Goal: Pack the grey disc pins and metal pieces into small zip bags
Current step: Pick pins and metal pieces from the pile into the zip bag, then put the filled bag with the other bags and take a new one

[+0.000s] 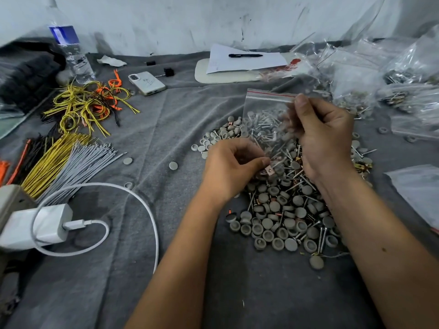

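The right hand (323, 136) holds a small zip bag (266, 115) upright, its fingers (303, 103) curled round the bag's right edge near the red-striped seal. Just below the bag, the left hand (230, 169) pinches a copper-coloured metal piece (269, 170) between thumb and fingertips. The pile of grey disc pins (282, 214) lies under both hands on the grey-clothed table (166, 129).

Upper left: water bottle (71, 51), standing upright
Left centre: tangled yellow and orange wires (90, 103)
Centre top: white phone (146, 83), lying flat
Top centre: pen (245, 55) on paper (242, 61)
Lower left: white charger (38, 227) with cable (145, 210)
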Demonstrator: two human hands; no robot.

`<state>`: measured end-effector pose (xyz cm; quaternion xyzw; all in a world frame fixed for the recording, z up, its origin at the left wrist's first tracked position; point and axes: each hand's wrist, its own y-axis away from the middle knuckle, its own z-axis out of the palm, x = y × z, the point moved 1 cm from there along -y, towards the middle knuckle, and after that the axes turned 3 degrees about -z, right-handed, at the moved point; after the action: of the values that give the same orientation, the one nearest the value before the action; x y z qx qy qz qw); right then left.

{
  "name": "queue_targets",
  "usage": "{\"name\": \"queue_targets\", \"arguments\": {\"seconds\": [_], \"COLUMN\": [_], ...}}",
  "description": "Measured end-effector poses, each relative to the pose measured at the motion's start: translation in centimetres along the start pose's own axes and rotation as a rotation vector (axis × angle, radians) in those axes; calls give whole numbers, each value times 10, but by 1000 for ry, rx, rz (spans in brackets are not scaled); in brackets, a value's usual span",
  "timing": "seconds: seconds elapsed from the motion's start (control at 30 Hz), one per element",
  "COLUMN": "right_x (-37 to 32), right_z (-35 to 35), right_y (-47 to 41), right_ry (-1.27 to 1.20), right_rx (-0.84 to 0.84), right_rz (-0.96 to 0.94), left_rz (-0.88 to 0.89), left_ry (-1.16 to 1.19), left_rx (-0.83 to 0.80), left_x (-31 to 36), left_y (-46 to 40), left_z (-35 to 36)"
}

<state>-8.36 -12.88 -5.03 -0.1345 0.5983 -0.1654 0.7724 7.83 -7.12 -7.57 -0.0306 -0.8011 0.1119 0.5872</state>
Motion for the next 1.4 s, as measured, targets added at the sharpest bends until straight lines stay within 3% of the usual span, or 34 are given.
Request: {"name": "queue_targets", "arguments": {"seconds": [0.17, 0.27, 0.33, 0.63, 0.8, 1.0, 1.17, 1.23, 1.3, 1.4], "right_x": [5, 7, 7, 5, -9, -8, 2, 2, -3, -19], "right_z": [3, 8, 9, -4, -38, -108, -149, -163, -177, -192], "right_y": [4, 9, 9, -2, -40, -105, -156, -172, -179, -167], "right_ry": [187, 378, 373, 283, 427, 417, 361, 478, 792, 1081], "right_rx": [-237, -372, -389, -226, -113, 140, 232, 199, 154, 138], "right_rz": [130, 75, 31, 69, 59, 258, 394, 422, 380, 250], "left_rz": [-99, -117, -114, -183, -221, -256, -272, -267, -233, -131], "left_ry": [270, 408, 419, 381, 242, 56, 5, -56, -177, -323], "left_rx": [158, 194, 204, 261, 241, 109, 82, 90, 89, -35], "left_x": [-2, -4, -2, 18, 46, 61, 73, 79, 80, 81], "left_y": [-1, 1, 3, -8, -51, -122, -170, -178, -179, -166], "left_z": [-3, -4, -3, 9, 49, 125, 172, 186, 195, 208]}}
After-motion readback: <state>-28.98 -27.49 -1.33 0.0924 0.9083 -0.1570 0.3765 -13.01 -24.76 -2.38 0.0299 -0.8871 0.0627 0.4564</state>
